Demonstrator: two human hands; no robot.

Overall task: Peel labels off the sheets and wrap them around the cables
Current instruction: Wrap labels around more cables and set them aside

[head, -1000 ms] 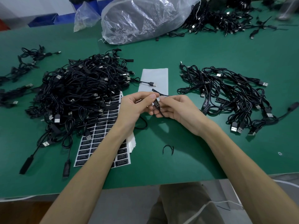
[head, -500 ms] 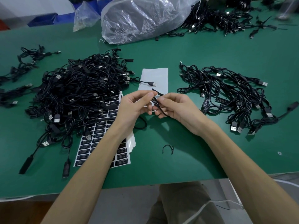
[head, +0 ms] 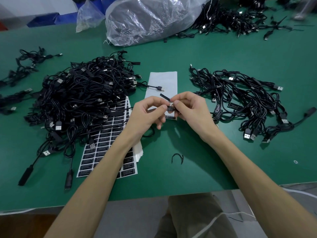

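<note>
pinching a thin black cable [head: 165,97] between them, the left hand [head: 145,115] and right hand [head: 192,109] meet above the green table [head: 171,54], just in front of a blank white backing sheet [head: 163,79]. the cable's stiff end lies on a diagonal, its free tip pointing up and left, away from the person, the rest running down and right under the right fingers. a black printed label [head: 169,108] sits on it where the 2 thumbs and forefingers close. a sheet of black rectangular labels [head: 109,145] lies under the left forearm, partly beneath a large tangled heap of black usb cables [head: 82,97]; a looser heap of black cables [head: 240,100] lies to the right
</note>
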